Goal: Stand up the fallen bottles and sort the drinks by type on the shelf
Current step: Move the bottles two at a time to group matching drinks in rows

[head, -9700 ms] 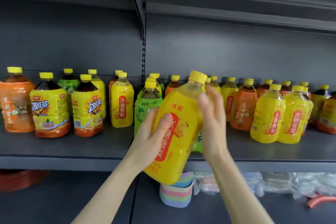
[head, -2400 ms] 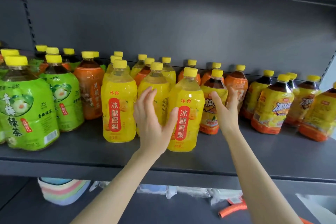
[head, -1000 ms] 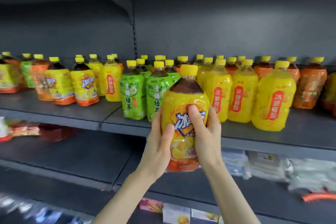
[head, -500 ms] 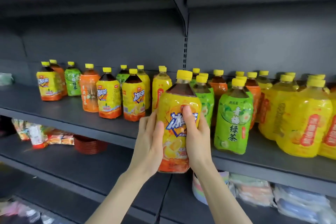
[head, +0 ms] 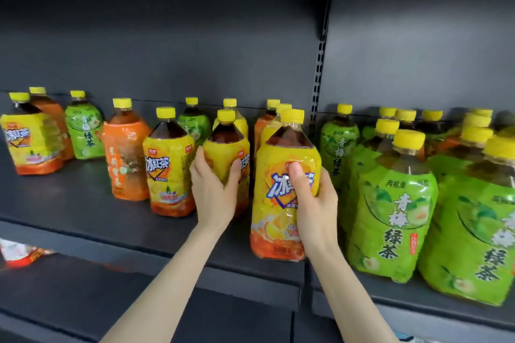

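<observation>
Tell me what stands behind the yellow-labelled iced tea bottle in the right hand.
Behind the yellow-labelled plastic iced tea bottle gripped by the right hand, a pale yellow bottle and an orange bottle show, both yellow-capped. Their lower bodies and labels are covered.

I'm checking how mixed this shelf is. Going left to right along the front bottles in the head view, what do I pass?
Far-left yellow iced tea, orange-label bottle, second yellow iced tea, left hand gripping the third iced tea, fourth iced tea held by the right hand, near green tea bottle, far-right green tea bottle.
</observation>
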The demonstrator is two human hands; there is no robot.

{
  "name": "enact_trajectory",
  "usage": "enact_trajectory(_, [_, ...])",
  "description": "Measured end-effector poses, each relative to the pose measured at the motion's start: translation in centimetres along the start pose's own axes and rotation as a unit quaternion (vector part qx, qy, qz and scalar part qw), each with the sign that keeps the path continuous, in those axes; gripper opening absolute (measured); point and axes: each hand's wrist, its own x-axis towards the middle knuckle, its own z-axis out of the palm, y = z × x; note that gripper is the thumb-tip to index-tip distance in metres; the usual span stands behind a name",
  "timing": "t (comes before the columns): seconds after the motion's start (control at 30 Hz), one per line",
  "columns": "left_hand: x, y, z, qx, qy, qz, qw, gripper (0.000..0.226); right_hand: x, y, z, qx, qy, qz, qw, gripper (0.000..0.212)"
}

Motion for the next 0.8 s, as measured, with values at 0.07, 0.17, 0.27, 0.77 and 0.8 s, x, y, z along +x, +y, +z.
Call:
enact_trajectory(0.07, [1.1,-0.6,0.5,-0.012,0.005,-0.002,1.000,0.087,0.6,0.5,0.7,-0.014,0.020,-0.007,1.000,0.051])
enact_trajectory(0.17, [2.0,-1.4,0.7,-0.027,-0.010,0.006,1.000,0.091,0.9,1.3,1.8,-0.034,0.061,-0.007,0.998,0.047])
enact_trajectory(0.27, [2.6,-2.2,0.1,-0.062,-0.045,0.035,0.996,0.092,0.7,1.7,2.9,-0.040,0.101,-0.006,0.994,0.046])
enact_trajectory(0.77, [-2.8,2.1,-6.4,-0.375,-0.252,0.048,0.891,0.076,-8.2,-3.6,0.5,-0.093,0.213,-0.077,0.970,0.033])
enact_trajectory(0.8, [-3.7,3.2,-6.5,-0.393,-0.267,0.046,0.878,0.076,-9.1,-4.2,-0.4,-0.094,0.219,-0.083,0.968,0.033])
